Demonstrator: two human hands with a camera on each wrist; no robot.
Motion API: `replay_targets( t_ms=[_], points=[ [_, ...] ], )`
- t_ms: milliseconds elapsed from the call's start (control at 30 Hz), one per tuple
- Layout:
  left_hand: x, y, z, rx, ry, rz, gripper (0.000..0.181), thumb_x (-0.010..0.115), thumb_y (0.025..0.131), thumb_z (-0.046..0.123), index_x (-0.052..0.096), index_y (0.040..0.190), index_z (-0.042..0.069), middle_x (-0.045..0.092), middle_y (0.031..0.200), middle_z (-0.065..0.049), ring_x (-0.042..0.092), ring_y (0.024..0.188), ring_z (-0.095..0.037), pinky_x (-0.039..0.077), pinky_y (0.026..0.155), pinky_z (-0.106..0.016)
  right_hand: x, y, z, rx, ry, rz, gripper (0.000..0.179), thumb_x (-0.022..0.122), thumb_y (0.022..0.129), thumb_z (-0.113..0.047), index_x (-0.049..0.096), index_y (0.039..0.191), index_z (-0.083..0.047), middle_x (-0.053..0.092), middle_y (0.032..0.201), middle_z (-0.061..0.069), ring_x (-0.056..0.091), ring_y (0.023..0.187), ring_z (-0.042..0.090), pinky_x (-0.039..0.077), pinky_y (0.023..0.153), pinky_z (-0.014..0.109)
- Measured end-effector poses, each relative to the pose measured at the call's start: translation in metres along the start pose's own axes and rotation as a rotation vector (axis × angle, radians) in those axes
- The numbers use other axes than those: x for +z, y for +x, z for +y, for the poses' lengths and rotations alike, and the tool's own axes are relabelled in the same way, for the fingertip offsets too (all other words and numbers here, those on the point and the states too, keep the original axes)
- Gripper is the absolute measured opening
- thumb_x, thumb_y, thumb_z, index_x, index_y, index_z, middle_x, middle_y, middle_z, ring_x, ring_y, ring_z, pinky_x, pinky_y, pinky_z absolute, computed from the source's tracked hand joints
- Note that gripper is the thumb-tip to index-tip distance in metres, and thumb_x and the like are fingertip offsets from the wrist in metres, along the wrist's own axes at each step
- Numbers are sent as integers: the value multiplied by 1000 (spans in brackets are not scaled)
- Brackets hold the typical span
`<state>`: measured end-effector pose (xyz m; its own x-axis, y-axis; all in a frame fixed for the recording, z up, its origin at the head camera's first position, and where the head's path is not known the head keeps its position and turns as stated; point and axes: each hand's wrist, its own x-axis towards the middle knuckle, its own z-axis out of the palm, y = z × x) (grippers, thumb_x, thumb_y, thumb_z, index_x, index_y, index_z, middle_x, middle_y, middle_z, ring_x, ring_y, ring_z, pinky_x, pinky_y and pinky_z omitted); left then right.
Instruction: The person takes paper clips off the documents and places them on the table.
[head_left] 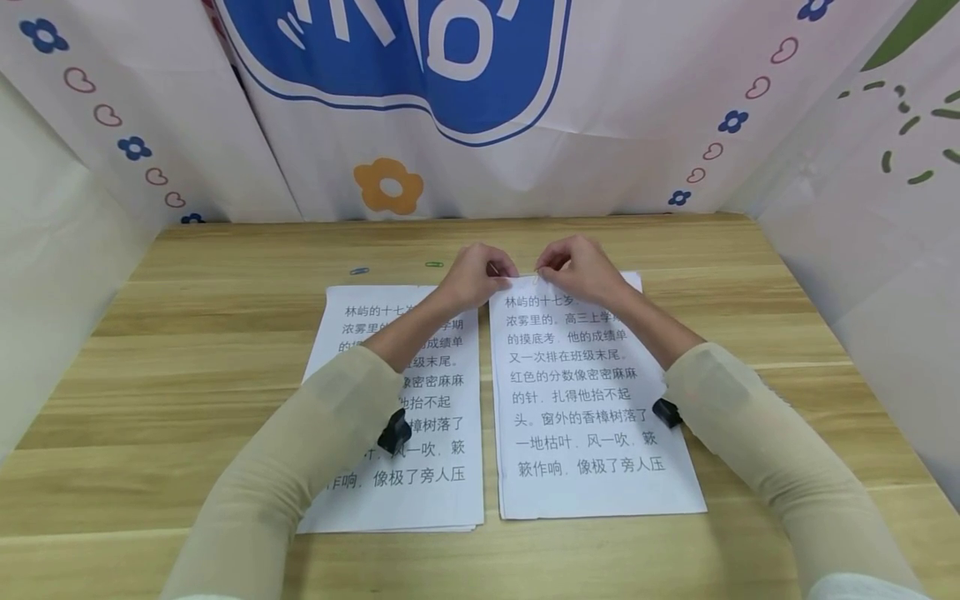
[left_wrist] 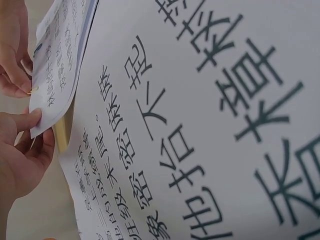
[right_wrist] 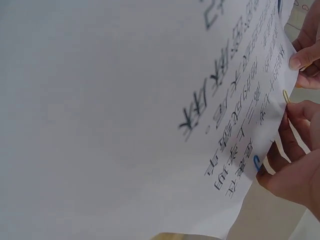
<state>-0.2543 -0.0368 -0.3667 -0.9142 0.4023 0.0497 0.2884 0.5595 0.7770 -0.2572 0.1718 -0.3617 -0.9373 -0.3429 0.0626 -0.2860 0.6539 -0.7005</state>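
Note:
My left hand (head_left: 478, 275) pinches the top left corner of the right-hand stack of printed sheets (head_left: 592, 492) between thumb and fingers. At the same top edge, my right hand (head_left: 583, 268) pinches a yellow paper clip (right_wrist: 286, 96), whose loop lies over the printed face of the sheets. A blue paper clip (right_wrist: 256, 162) also sits on that edge, beside the right hand's lower fingers. In the left wrist view the stack's corner (left_wrist: 42, 122) is lifted and several page edges show. The clip's far side is hidden behind the paper.
A second stack of printed sheets (head_left: 420, 508) lies to the left, partly under my left forearm. Behind it on the wooden table (head_left: 150, 358) are a blue paper clip (head_left: 359, 271) and a green paper clip (head_left: 434, 264). A printed cloth (head_left: 600, 167) hangs at the table's back.

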Motion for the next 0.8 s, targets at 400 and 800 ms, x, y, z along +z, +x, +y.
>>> replay_targets(
  t_ms=[400, 800],
  points=[
    [1, 0, -1, -3, -12, -8, 14, 67, 93, -10, 76, 101, -3, 70, 95, -13, 61, 88, -23, 52, 79, -28, 1, 0, -2, -49, -56, 16, 11, 68, 94, -1, 77, 100, 3, 72, 89, 13, 64, 83, 24, 51, 73, 30],
    [2, 1, -3, 10, -13, -11, 13, 66, 93, -10, 76, 99, -3, 70, 94, -14, 61, 88, -24, 51, 79, -27, 2, -1, -3, -5, -47, 44, 13, 67, 96, -4, 77, 103, 2, 73, 92, 13, 64, 85, 25, 49, 73, 30]
  ],
)
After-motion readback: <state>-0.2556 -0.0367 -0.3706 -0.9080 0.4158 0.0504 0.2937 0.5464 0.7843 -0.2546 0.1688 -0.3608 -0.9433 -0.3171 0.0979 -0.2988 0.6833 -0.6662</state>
